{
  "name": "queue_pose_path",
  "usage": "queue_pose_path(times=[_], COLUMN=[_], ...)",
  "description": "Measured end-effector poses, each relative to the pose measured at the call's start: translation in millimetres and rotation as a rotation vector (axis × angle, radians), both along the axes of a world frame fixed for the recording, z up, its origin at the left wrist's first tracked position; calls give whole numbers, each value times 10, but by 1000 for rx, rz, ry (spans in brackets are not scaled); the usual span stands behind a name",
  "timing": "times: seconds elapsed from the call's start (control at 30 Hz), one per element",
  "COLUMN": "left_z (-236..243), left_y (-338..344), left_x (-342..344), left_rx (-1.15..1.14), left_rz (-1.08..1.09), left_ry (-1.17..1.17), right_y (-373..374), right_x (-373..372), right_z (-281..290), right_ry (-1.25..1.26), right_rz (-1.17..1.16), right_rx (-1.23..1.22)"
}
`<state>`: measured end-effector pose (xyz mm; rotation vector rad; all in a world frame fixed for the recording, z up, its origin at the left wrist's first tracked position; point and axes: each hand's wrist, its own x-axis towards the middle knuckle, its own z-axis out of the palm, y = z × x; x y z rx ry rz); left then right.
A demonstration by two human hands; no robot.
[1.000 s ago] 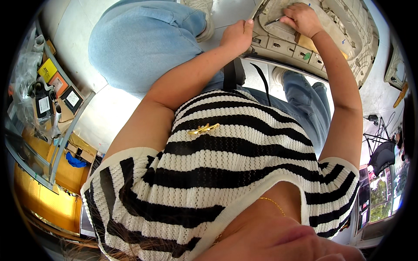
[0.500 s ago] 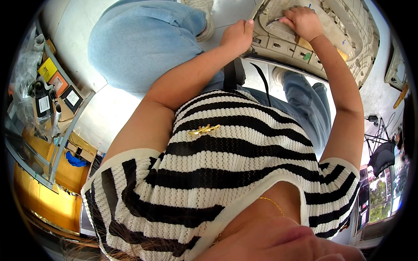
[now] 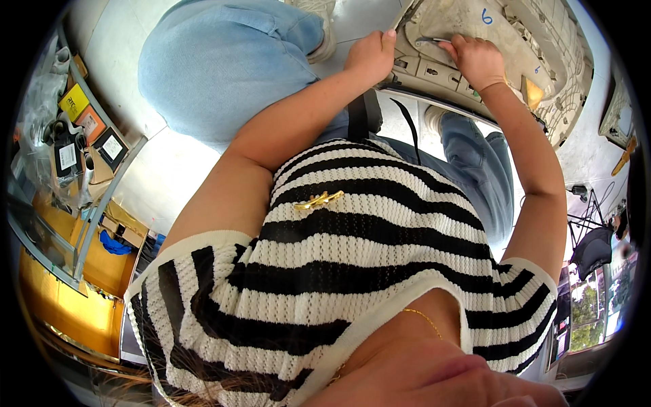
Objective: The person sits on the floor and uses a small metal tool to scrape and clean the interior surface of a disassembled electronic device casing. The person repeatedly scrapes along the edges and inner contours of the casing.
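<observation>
A beige moulded panel (image 3: 563,74) with blue marker marks and a yellow patch (image 3: 533,93) fills the top right, resembling vehicle trim. My left hand (image 3: 371,57) is closed on the panel's left edge, thumb pointing up. Over the panel's inner surface, my right hand (image 3: 477,62) is closed around a slim, dark metal tool (image 3: 427,40), whose tip points left along the panel. The tool's exact kind is too small to make out.
My bent left knee (image 3: 203,74) is beside the panel, above pale floor tiles (image 3: 146,186). At left stands a glass-topped cabinet (image 3: 102,312) with boxes (image 3: 74,102) and plastic wrapping. A black chair (image 3: 590,251) and another beige part (image 3: 614,112) are at right.
My right hand and forearm have moved down toward me with the tool, uncovering a blue mark on the panel. My left hand has stayed at the edge.
</observation>
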<state>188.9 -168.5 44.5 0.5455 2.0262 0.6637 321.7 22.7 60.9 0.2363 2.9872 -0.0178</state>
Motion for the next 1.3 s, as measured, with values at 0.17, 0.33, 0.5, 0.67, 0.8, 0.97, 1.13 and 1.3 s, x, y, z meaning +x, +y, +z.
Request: queue_pose_path(times=[0.17, 0.33, 0.5, 0.67, 0.8, 0.97, 1.13, 1.3], left_z=[14, 54, 99, 86, 66, -30, -51, -75], left_y=[1, 3, 23, 24, 15, 8, 9, 22], left_x=[-8, -4, -13, -25, -22, -13, 15, 30], left_rx=[-46, -12, -18, -32, -58, -32, -42, -38], left_rz=[-13, -15, 5, -13, 7, -11, 11, 24], left_ry=[-19, 16, -23, -25, -36, -23, -9, 3], right_y=[-35, 46, 179, 112, 8, -62, -189, -294], right_x=[11, -39, -120, -29, 25, 96, 135, 189], right_z=[18, 3, -66, -74, -29, -73, -24, 1], right_ry=[8, 65, 153, 51, -32, -44, -81, -132], right_rz=[-1, 29, 125, 56, -9, -75, -128, -189], right_rx=[34, 53, 7, 57, 46, 44, 53, 62])
